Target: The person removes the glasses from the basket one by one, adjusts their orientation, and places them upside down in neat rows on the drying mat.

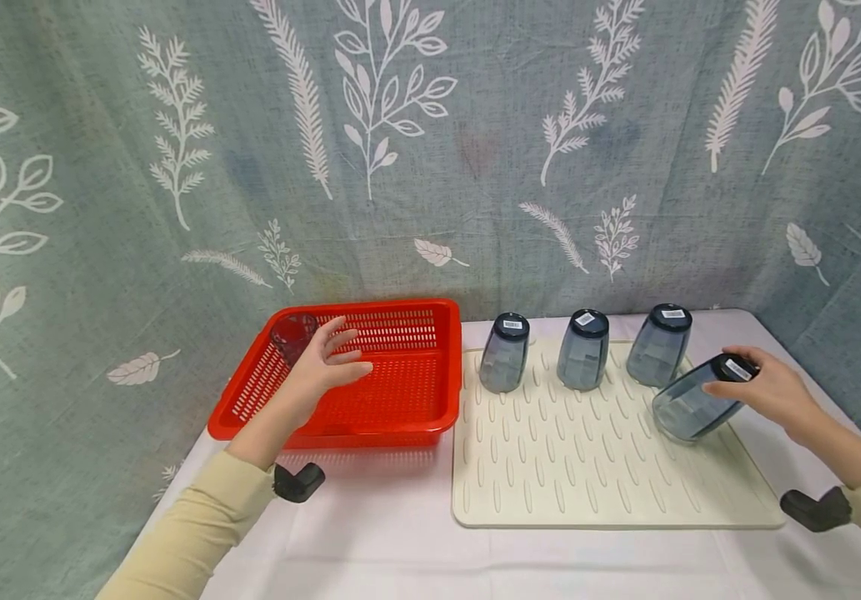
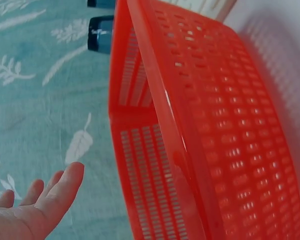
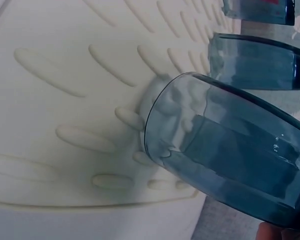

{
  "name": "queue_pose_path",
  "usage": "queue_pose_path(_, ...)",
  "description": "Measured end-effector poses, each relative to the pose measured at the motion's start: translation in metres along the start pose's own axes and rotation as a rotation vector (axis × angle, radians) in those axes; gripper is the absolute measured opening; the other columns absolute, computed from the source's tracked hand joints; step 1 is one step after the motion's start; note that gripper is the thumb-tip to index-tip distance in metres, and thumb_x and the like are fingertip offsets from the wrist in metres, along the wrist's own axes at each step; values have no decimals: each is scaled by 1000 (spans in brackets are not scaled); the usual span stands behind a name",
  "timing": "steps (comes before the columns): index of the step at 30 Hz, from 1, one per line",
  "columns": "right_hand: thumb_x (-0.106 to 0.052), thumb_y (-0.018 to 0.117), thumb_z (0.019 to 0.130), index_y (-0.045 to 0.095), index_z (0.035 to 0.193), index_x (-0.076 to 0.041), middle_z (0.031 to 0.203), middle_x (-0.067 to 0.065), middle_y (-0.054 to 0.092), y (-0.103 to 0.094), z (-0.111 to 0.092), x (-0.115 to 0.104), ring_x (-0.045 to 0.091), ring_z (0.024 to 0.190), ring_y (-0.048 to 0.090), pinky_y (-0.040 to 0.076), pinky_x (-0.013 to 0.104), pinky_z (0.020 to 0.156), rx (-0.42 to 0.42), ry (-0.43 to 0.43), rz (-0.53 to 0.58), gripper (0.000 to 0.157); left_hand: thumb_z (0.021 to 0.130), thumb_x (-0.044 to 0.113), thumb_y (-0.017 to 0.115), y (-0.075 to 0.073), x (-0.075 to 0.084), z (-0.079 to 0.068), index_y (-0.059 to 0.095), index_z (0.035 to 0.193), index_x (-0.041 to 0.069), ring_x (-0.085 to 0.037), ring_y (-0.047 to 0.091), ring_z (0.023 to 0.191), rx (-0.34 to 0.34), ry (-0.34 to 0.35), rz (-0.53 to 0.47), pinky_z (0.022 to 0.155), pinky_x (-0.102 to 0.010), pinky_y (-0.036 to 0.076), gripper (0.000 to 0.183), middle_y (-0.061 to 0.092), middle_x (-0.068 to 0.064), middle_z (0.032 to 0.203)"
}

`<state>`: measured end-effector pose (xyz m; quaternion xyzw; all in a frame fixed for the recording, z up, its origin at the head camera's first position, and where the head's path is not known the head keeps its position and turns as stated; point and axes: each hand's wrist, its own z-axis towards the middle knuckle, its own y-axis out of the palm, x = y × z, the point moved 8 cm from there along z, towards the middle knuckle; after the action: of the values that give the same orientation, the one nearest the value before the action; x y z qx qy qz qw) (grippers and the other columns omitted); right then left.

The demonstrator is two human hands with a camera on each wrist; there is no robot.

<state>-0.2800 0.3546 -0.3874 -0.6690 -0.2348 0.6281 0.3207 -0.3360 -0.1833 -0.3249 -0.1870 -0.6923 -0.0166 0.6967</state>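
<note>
My right hand (image 1: 775,388) grips a blue-tinted drinking glass (image 1: 694,405) around its dark base. The glass is tilted, mouth down and to the left, low over the right part of a cream drying mat (image 1: 610,492). In the right wrist view the rim of the glass (image 3: 230,145) is close to the mat's ridges; whether it touches, I cannot tell. My left hand (image 1: 325,360) holds nothing, its fingers spread above the red plastic basket (image 1: 448,375). Behind that hand a glass (image 1: 291,333) with a reddish look leans in the basket's back left corner.
Three similar glasses stand upside down along the mat's back edge: a left one (image 1: 505,358), a middle one (image 1: 583,354) and a right one (image 1: 658,350). A grey-green leaf-patterned curtain (image 1: 505,167) hangs behind the white-covered table (image 1: 370,533).
</note>
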Motion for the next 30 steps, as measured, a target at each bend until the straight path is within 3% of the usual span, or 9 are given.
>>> queue_pose_path(8,-32,65,83,21,137,12,131,39,29,5,-1,1,51,111,38,42,56,81,23,13,36,82,88,18,61,-17,-3,-2,4,148,16,-31,34,131,53,-8,8,99,-45,38,83,21,-10,150)
queue_pose_path(13,-33,65,84,16,140,9,134,38,25,10,8,21,50,114,36,40,56,83,26,20,120,86,89,20,60,-27,-6,-4,1,148,15,-31,33,131,71,-21,8,97,-39,41,83,19,-10,151)
queue_pose_path(16,-43,66,80,19,144,-3,135,27,31,13,19,48,25,107,47,47,40,76,72,44,136,89,89,20,59,-32,-5,-6,0,148,14,-32,32,131,85,-24,5,91,-28,47,83,17,-11,151)
queue_pose_path(17,-43,67,80,18,145,-6,137,26,29,14,23,55,25,109,47,47,42,79,70,43,163,89,89,21,59,-34,-5,-7,0,148,14,-32,31,131,91,-25,3,88,-25,48,83,17,-11,151)
queue_pose_path(19,-47,66,78,21,145,-16,137,17,32,17,27,67,11,104,45,47,32,75,102,77,176,86,89,20,58,-38,-4,-9,-1,147,13,-33,30,131,105,-23,-5,83,-19,49,84,16,-12,151)
queue_pose_path(20,-47,66,79,21,145,-17,137,17,32,18,26,68,11,105,45,47,32,77,109,80,196,86,89,20,59,-40,-4,-10,-1,147,12,-32,29,132,114,-20,-2,82,-17,48,84,16,-12,151)
queue_pose_path(23,-40,64,83,17,146,-13,141,22,26,20,18,58,26,115,39,39,44,91,98,76,286,83,88,21,60,-48,-3,-12,-1,147,12,-32,27,133,146,-13,2,79,-14,47,85,16,-13,151)
queue_pose_path(26,-35,63,85,17,146,-8,135,17,32,20,6,40,14,107,43,38,34,91,106,66,331,82,88,22,60,-56,-3,-13,1,147,14,-32,26,133,186,-4,8,78,-11,46,85,17,-13,151)
queue_pose_path(30,-33,63,85,18,145,-9,117,-10,39,20,-5,29,-9,92,36,36,11,74,133,66,355,79,87,23,62,-69,-4,-14,3,148,15,-30,27,133,264,-4,-3,83,-13,46,84,19,-12,150)
